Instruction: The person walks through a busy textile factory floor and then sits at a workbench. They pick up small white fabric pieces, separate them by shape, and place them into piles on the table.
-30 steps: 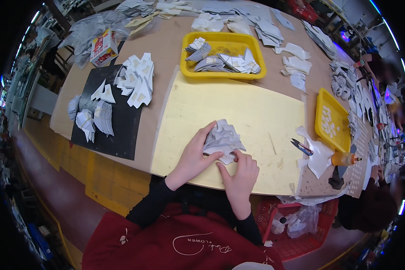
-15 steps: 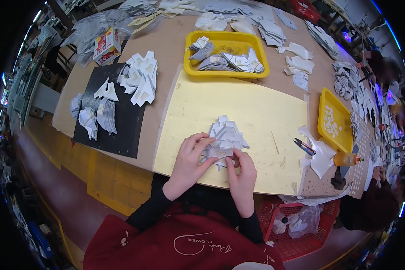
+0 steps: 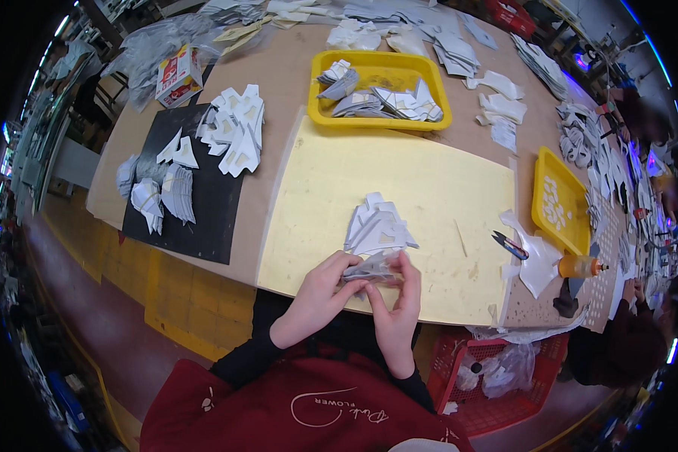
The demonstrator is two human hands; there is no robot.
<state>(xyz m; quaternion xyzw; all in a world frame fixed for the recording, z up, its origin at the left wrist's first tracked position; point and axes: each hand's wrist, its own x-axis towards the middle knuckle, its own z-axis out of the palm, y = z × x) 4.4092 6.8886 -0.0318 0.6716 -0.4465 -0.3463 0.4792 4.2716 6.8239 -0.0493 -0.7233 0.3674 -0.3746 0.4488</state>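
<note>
Near the front edge of the yellow work sheet, a small bundle of grey-white cut pieces is gripped between both hands. My left hand pinches its left end, fingers on the far side and thumb close to me. At the other end my right hand has its thumb beneath and its fingers curled over the edge. The bundle looks tilted and slightly blurred. Just beyond it lies a loose pile of white cut pieces on the sheet.
A yellow tray with bundled pieces stands at the back, and another yellow tray with small white bits is at right. Snips and an orange bottle lie rightward. More stacks rest on a black mat at left.
Both hands have drawn slightly toward me with a bundle lifted away from the pile. The right hand has turned, its fingers now over the bundle's edge.
</note>
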